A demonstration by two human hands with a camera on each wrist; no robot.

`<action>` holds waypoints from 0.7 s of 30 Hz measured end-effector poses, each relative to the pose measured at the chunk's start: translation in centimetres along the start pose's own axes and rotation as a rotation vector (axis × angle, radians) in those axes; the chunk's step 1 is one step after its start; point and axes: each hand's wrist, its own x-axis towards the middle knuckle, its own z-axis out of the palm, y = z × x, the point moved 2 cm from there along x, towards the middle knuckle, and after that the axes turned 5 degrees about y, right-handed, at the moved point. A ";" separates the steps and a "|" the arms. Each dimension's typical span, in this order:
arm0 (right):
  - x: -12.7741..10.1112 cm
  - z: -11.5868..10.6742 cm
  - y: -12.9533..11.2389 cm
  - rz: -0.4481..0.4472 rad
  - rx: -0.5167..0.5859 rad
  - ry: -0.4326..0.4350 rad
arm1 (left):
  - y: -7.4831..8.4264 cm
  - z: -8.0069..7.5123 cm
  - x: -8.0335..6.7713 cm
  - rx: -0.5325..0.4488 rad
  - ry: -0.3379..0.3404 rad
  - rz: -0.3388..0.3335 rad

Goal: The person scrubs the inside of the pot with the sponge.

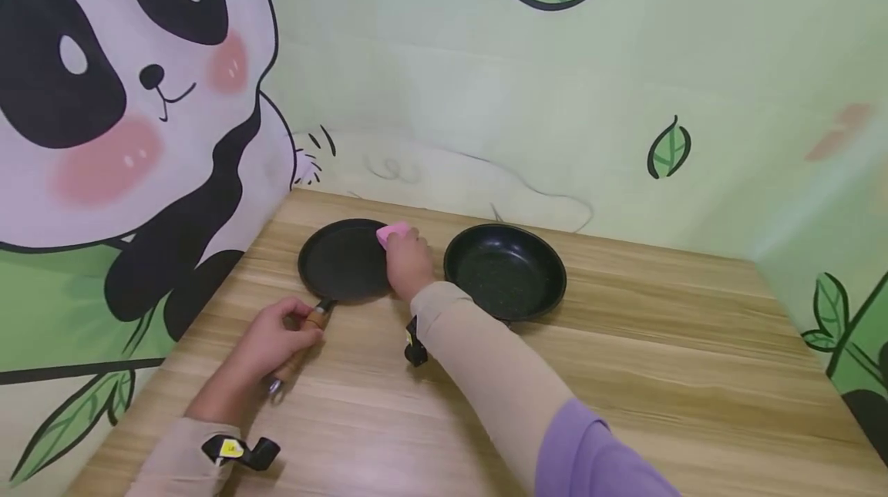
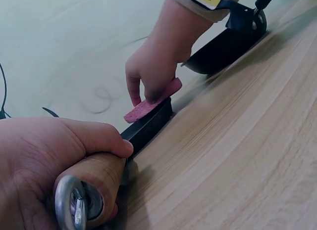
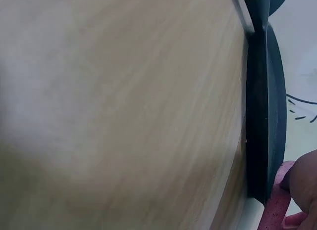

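flat pan [image 1: 343, 262] left of deep pan [image 1: 505, 270] | both on table [image 1: 659, 374] | sponge [image 1: 392, 233] on flat pan's rim

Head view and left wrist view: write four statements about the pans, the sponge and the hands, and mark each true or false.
1. The left hand grips the wooden handle of the flat pan. True.
2. The right hand holds a blue cloth. False: it holds a pink sponge.
3. The sponge lies in the deeper pan. False: it is at the flat pan's rim.
4. Both pans stand on the wooden table. True.
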 end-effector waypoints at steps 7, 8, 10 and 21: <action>1.4 0.4 0.1 -0.019 0.014 0.004 | 0.0 0.0 0.0 0.013 -0.015 -0.015; 1.5 0.5 0.1 -0.029 0.017 -0.001 | -0.1 0.0 -0.1 0.013 -0.014 -0.019; 1.8 0.7 0.2 -0.042 0.036 -0.009 | -0.1 0.0 -0.1 0.010 -0.013 -0.024; 3.0 0.7 0.6 -0.073 0.092 -0.033 | 0.2 0.0 -0.2 -0.009 -0.018 -0.010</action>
